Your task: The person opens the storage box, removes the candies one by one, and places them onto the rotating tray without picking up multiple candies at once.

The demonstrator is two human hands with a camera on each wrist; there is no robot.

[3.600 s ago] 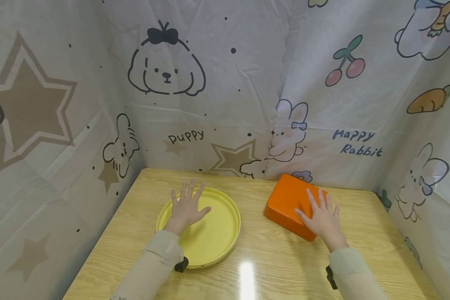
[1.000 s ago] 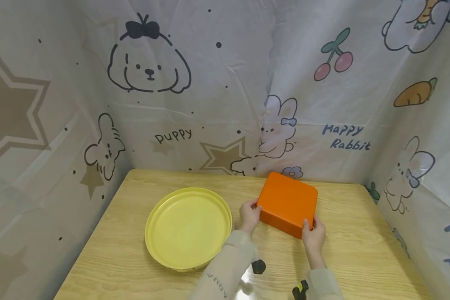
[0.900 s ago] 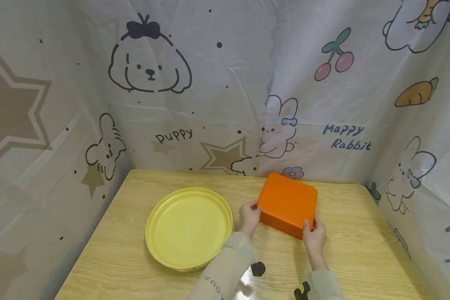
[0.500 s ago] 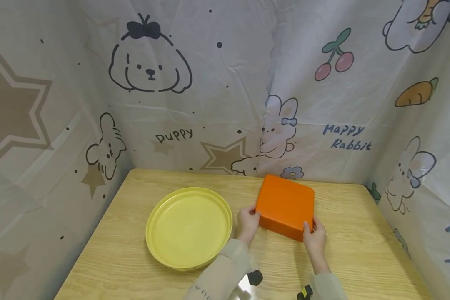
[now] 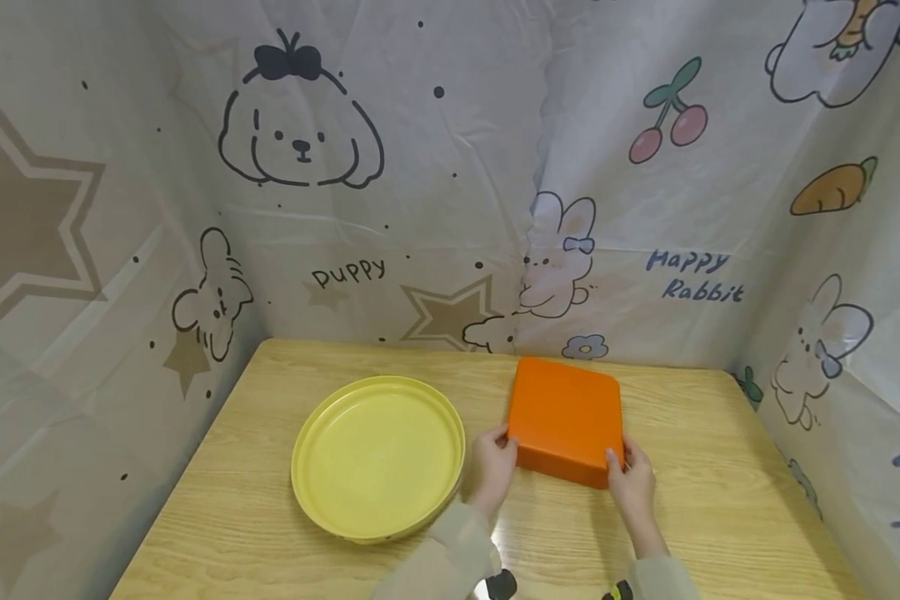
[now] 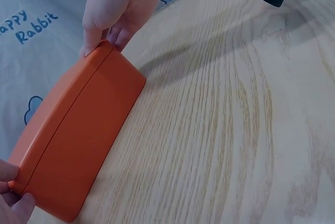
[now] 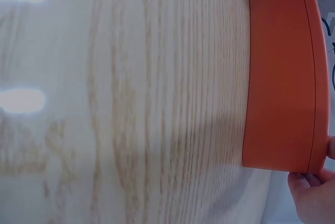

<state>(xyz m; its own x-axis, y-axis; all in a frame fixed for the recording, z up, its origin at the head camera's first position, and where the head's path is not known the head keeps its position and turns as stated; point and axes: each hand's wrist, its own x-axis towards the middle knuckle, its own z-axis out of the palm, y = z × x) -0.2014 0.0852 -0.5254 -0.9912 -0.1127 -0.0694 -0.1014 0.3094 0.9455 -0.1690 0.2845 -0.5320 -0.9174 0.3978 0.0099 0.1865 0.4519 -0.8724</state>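
Note:
An orange, round-cornered box (image 5: pixel 566 417) sits on the wooden table right of centre. A thin seam like a lid line runs round it near the top in both wrist views. My left hand (image 5: pixel 491 472) grips its left side by the near corner, thumb at the front. At the opposite near corner my right hand (image 5: pixel 633 487) holds it, thumb on the front edge and fingers along the right side. In the left wrist view the right hand (image 6: pixel 123 7) pinches the lidded edge, and the left fingertips (image 6: pixel 23 208) show at the lower left.
Left of the box lies a round yellow dish (image 5: pixel 378 458) with a raised rim, close beside my left forearm. A white cartoon-printed cloth (image 5: pixel 435 183) stands round the table's back and sides. The table (image 5: pixel 247 467) has pale wood grain.
At first both hands were spread flat above the dish and box. They then took hold of the box, which has since turned squarer to me and slid slightly nearer and left.

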